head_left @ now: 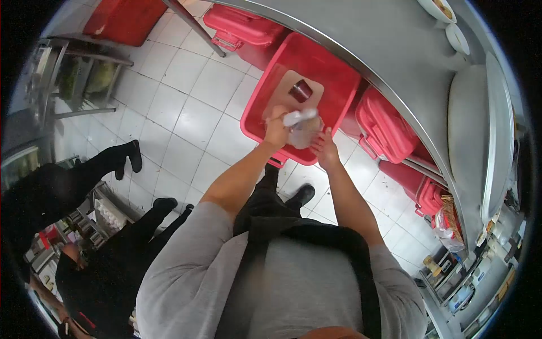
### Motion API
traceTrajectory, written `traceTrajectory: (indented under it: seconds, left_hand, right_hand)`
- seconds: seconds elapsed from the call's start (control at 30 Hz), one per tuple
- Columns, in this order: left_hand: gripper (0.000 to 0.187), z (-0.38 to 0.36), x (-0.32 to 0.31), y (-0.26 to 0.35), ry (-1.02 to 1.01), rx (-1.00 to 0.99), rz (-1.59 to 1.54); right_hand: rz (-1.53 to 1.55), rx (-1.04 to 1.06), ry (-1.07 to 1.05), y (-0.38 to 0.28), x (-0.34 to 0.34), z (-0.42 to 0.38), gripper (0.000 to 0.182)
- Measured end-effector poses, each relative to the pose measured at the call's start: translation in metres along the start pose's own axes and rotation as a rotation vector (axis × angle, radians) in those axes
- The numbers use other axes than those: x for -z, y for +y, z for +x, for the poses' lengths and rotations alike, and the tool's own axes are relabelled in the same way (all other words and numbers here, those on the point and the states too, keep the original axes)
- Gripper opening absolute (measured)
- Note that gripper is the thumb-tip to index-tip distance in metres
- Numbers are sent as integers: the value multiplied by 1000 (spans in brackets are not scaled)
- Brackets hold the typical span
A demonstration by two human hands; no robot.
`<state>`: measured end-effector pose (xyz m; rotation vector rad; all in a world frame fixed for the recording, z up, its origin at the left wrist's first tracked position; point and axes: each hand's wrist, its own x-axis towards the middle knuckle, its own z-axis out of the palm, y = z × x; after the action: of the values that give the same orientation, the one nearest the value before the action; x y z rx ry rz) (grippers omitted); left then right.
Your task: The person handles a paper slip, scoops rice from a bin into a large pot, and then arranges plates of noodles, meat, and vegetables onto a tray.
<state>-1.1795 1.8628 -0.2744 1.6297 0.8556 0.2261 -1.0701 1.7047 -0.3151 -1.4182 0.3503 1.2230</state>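
Observation:
A red tub (257, 100) stands in front of me with a pale layer of contents inside. On that layer lies a dark red cup (300, 90), tipped on its side. Over the near part of the tub, my left hand (276, 127) is closed at the edge of a translucent plastic bag (305, 134), which has a blurred white part at its top. My right hand (324, 149) is on the bag's other side, fingers stretched out and fingertips against it. Motion blur leaves the exact kind of the white part unclear.
Red lidded bins (389, 124) stand under the steel counter (367, 28), whose edge runs close past the tub. A large pan (471, 141) and small white bowls (457, 39) are on the counter. At left, people in dark clothes (113, 271) stand on the white tile floor (192, 107).

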Motion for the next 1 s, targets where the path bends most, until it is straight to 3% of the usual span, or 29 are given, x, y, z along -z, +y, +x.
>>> traceTrajectory:
  seconds: [0.03,0.1,0.17,0.27,0.3,0.4,0.43,0.5,0.6,0.63,0.7,0.77,0.8,0.83,0.87,0.93,1.0]
  left_hand:
    - [23,2,-4,-11,48,-162,72]
    - [20,16,-14,-22,220,-256,13]
    - [12,22,-24,-26,213,-133,-282]
    - [3,10,-23,10,78,164,-859]
    - [5,8,-21,24,86,156,-910]
    - [16,3,-10,62,91,159,-1026]
    - [21,1,-6,76,80,177,-1042]
    - [30,-4,-1,99,56,167,-1123]
    - [29,-9,4,118,20,173,-1294]
    - [29,-3,1,108,31,-12,-1066]
    - [29,20,-6,73,50,-371,-597]
    - [31,27,-5,55,2,-372,-494]
    - [31,33,-4,46,-24,-380,-439]
    - [34,38,-7,32,-64,-247,-570]
    - [34,41,-6,17,-44,-233,-407]
    - [35,44,5,3,-3,-206,-78]
    - [36,38,11,16,2,-49,-45]
  right_hand:
    - [53,-43,78,-6,-9,-1,73]
    - [125,79,158,11,-2,45,73]
    - [77,133,360,32,0,76,75]
    - [325,100,28,-5,-36,18,78]
    - [424,72,-111,4,-22,27,80]
    - [635,-128,-178,-1,-21,7,82]
    - [665,-84,-279,6,-19,11,83]
    - [847,-13,-829,9,-17,26,82]
    - [1036,28,-854,-19,-60,-6,81]
    - [909,62,-591,-35,-72,-25,80]
    - [957,91,-645,-16,-61,-8,71]
    - [1014,-4,-790,-14,-61,2,62]
    - [812,110,-705,-24,-73,-9,56]
    - [587,210,-608,-33,-86,-21,51]
    - [372,285,-505,-43,-99,-33,47]
    - [830,-63,-476,-24,-87,-21,45]
    - [766,-51,-427,-12,-73,-19,44]
